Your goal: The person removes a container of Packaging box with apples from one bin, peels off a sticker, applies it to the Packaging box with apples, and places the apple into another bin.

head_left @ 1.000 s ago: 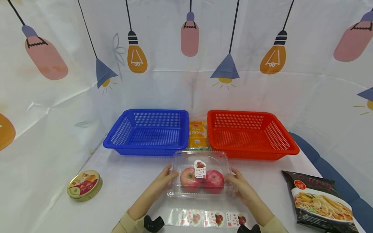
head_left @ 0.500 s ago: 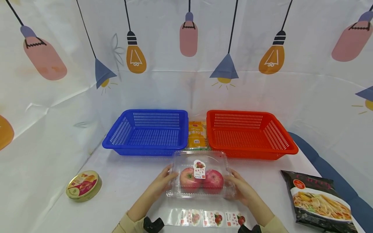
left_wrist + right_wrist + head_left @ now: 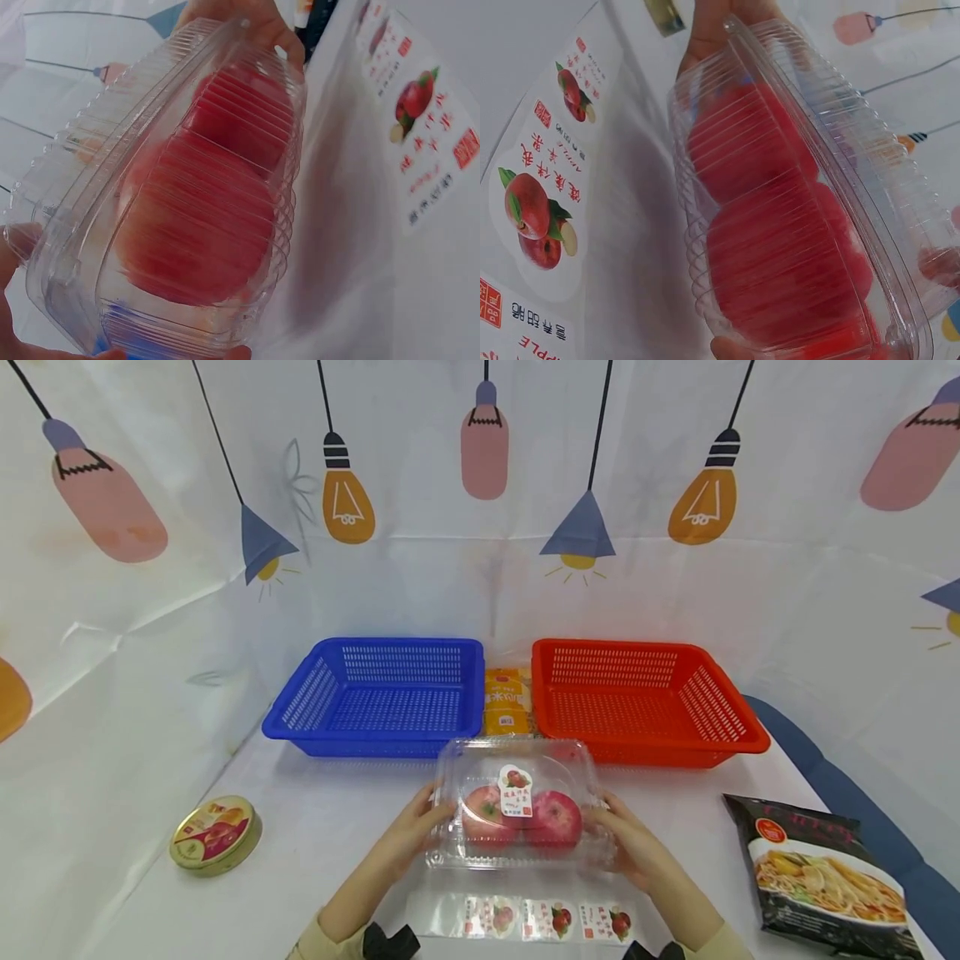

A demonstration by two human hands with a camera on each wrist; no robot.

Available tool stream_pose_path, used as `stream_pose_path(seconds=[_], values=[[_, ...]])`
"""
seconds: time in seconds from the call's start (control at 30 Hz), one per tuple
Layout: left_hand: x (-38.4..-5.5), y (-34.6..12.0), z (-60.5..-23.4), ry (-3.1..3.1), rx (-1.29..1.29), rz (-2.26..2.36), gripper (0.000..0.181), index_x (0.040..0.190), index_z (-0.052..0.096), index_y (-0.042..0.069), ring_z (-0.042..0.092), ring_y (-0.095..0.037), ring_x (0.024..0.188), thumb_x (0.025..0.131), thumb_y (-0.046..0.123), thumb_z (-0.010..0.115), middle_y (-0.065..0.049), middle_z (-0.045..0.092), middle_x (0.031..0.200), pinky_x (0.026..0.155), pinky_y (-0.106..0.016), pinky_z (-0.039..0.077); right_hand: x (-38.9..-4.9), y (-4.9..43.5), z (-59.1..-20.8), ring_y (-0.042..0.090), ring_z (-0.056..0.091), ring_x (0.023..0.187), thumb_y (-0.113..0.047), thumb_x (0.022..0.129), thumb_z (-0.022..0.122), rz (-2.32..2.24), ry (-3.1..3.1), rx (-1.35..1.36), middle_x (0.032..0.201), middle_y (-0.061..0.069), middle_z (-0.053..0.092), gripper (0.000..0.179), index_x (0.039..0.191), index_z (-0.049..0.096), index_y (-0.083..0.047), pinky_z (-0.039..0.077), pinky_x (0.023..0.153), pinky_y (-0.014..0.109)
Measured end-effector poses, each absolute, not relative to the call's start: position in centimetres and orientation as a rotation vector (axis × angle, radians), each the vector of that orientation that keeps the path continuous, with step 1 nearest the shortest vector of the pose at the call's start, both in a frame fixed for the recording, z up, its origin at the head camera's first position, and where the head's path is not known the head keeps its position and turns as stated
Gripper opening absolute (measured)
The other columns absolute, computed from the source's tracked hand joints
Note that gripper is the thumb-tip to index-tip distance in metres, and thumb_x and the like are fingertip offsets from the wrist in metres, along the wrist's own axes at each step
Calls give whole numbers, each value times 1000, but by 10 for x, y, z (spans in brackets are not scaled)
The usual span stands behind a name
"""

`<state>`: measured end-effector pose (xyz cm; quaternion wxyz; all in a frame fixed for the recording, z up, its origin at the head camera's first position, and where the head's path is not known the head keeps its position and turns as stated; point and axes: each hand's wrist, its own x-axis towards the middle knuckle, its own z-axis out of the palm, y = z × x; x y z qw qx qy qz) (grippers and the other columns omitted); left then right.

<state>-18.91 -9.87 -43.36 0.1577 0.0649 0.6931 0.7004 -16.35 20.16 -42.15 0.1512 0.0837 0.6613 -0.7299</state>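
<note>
A clear plastic clamshell box (image 3: 517, 852) with a fruit sticker (image 3: 515, 791) on its lid holds two red apples (image 3: 555, 820). My left hand (image 3: 412, 828) grips its left side and my right hand (image 3: 628, 839) its right side. In the left wrist view, fingers (image 3: 15, 247) curl round the near end of the box (image 3: 150, 330), and the underside stands off the table. From the right wrist view, the apples (image 3: 780, 262) show through the ribbed wall, with a fingertip (image 3: 731, 349) beneath. A strip of apple stickers (image 3: 547, 920) lies in front of the box.
Behind stand a blue basket (image 3: 405, 748) and a red basket (image 3: 660, 755), with a yellow food packet (image 3: 507, 702) between them. A round tin (image 3: 216, 835) sits at the left. To the right lies a black noodle bag (image 3: 825, 868). A blue chair (image 3: 847, 810) stands beyond the table's right edge.
Both hands have raised the box slightly and tilted it a little, its far edge moving up. The head view has shifted slightly. The other things stay in place.
</note>
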Motion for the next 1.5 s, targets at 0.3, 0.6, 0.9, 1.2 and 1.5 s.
stream_pose_path(seconds=[0.3, 0.6, 0.9, 1.2, 1.5], values=[[-180, -96, -426, 1974, 183, 1991, 70, 145, 16, 0, 38, -46, 123, 92, 26, 53, -34, 35, 134, 95, -60, 35, -157, 206, -411, 46, 22, 125, -24, 91, 48, -2063, 1857, 219, 141, 24, 16, 69, 146, 10, -9, 39, 87, 63], [-177, -92, -412, 1977, 264, 2029, 64, 144, 22, 4, 49, -32, 113, 92, 24, 53, -30, 40, 134, 93, -56, 40, -151, 213, -395, 39, 25, 121, -25, 89, 49, -2048, 1925, 161, 137, 20, 25, 68, 145, 15, -13, 46, 82, 54], [-185, -81, -401, 1955, 310, 2060, 67, 146, 19, 6, 51, -31, 111, 92, 23, 55, -30, 35, 138, 92, -52, 42, -156, 225, -382, 38, 17, 123, -27, 90, 48, -2040, 1931, 137, 142, 17, 17, 69, 148, 12, -16, 41, 86, 51], [-198, -66, -393, 1971, 305, 2042, 66, 145, 21, 6, 45, -38, 119, 92, 26, 55, -28, 33, 140, 94, -56, 39, -165, 237, -372, 36, 21, 123, -30, 93, 46, -2047, 1927, 180, 138, 14, 22, 61, 144, 15, -16, 42, 89, 56], [-205, -55, -386, 1973, 281, 2027, 63, 144, 25, 8, 44, -38, 120, 92, 27, 55, -25, 34, 141, 93, -58, 38, -169, 250, -371, 27, 34, 113, -35, 93, 47, -2045, 1929, 228, 125, 6, 35, 50, 135, 25, -19, 46, 87, 47]])
